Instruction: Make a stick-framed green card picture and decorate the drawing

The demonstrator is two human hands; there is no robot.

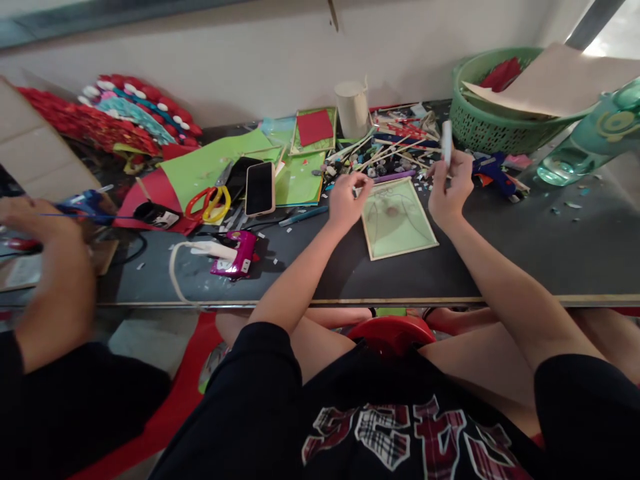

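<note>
My right hand (451,192) is closed around a white pen-like tube (447,143) that points upward. Its exact kind is not clear. My left hand (349,199) is pinched closed, with a small pale bit showing at the fingertips, too small to name. Between the two hands lies a pale green sheet with a thin wooden frame (400,223). Thin curved lines and a brownish spot mark its surface. A purple stick (395,176) rests just behind the frame, close to my left fingertips.
Scissors (216,203), a phone (260,189) and a magenta power adapter (235,255) lie to the left. A glue gun (495,175), green basket (487,127) and bottle (565,157) stand right. Scraps and sticks cover the back. Another person's arm (65,280) is at far left.
</note>
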